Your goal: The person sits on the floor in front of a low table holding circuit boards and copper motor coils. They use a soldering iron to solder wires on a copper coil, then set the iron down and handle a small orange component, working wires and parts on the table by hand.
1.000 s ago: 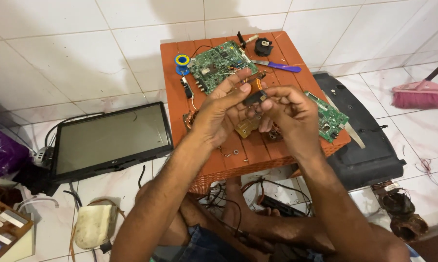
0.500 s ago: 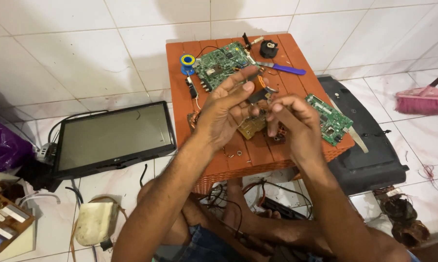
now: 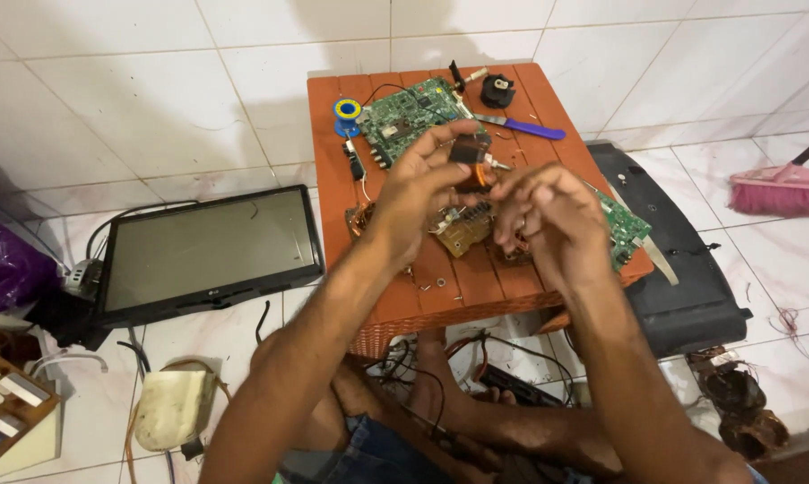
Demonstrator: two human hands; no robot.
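While we look down over both forearms, our left hand [image 3: 418, 193] is raised above the small orange table [image 3: 382, 287] and pinches a small dark part with copper-coloured winding [image 3: 470, 159] between thumb and fingertips. That part sits at the top of the grip, standing roughly upright, up and a little to the left of our right hand [image 3: 548, 220], so the left hand is plainly the nearer one: it has the part, and the right only comes close beside it. Our right hand is loosely curled, fingers bent inward; whether it touches the part or pinches something tiny of its own we cannot tell, since its fingertips blur and overlap the left hand's. Below the hands, a brown circuit board [image 3: 462, 229] lies on the table, half covered by them. A green circuit board [image 3: 409, 116] lies farther back, and a second green board [image 3: 624, 229] pokes out from behind the right wrist. A flat screen [image 3: 207, 251] lies on the tiled floor to the left.
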